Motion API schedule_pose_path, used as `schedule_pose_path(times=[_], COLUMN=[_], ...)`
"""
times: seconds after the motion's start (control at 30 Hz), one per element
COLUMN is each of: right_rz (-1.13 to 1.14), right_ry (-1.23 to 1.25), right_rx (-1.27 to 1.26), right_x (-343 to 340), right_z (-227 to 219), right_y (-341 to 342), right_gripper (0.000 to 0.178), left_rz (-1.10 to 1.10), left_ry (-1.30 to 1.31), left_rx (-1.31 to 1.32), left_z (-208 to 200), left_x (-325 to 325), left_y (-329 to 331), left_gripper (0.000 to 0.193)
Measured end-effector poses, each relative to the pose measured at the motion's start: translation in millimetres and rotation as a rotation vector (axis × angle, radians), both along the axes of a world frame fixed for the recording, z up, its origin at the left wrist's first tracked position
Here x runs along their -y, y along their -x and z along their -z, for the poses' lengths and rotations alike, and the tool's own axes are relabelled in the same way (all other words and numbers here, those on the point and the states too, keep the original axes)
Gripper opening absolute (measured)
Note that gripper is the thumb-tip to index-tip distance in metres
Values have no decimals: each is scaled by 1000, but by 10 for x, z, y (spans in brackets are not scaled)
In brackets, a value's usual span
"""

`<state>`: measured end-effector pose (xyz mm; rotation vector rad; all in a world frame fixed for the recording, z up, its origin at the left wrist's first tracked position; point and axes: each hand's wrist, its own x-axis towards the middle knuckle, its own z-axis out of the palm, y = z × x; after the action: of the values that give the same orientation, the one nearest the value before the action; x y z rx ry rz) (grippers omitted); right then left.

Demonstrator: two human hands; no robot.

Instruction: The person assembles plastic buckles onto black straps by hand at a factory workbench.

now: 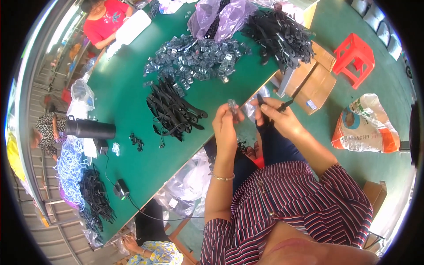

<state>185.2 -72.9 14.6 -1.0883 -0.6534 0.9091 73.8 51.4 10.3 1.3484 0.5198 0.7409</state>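
Observation:
In my left hand [224,126] is a small clear plastic piece [232,105], pinched between thumb and fingers just past the table's near edge. My right hand [285,120] is closed on a black strap [286,105], whose dark end sticks up by the thumb; the two hands are a short gap apart. Left of them, a bunch of black straps [172,110] lies on the green table [128,97]. Beyond it spreads a heap of similar clear plastic pieces [198,57].
A larger pile of black straps [282,37] and a purple bag [234,20] stand at the far side. To the left are a black bottle [90,128] and blue-white cords [70,168]. Cartons [313,86], a red stool [354,59] and a sack [365,126] are at right. Other people sit around.

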Motion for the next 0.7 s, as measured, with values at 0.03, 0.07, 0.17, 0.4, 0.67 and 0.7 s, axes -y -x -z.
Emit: schedule_pose_path(times=[0.03, 0.07, 0.17, 0.4, 0.67, 0.7], right_rz=[-11, -20, -65, -39, -96, -96], right_ry=[22, 31, 12, -5, -82, -82], right_rx=[132, 126, 239, 271, 312, 312], right_x=[-10, -21, -45, -29, -26, -29], right_z=[-31, -55, -48, -91, -93, -93], right_y=[29, 61, 177, 416, 454, 474], right_gripper=[32, 32, 31, 24, 20, 20], left_rz=[28, 55, 92, 103, 173, 169], left_ry=[235, 340, 652, 779, 681, 678], left_rx=[152, 256, 418, 434, 512, 503], left_z=[0, 36, 48, -41, 0, -16], left_x=[76, 129, 276, 400, 443, 451], left_y=[75, 129, 257, 432, 489, 490], left_gripper=[22, 20, 24, 30, 27, 26])
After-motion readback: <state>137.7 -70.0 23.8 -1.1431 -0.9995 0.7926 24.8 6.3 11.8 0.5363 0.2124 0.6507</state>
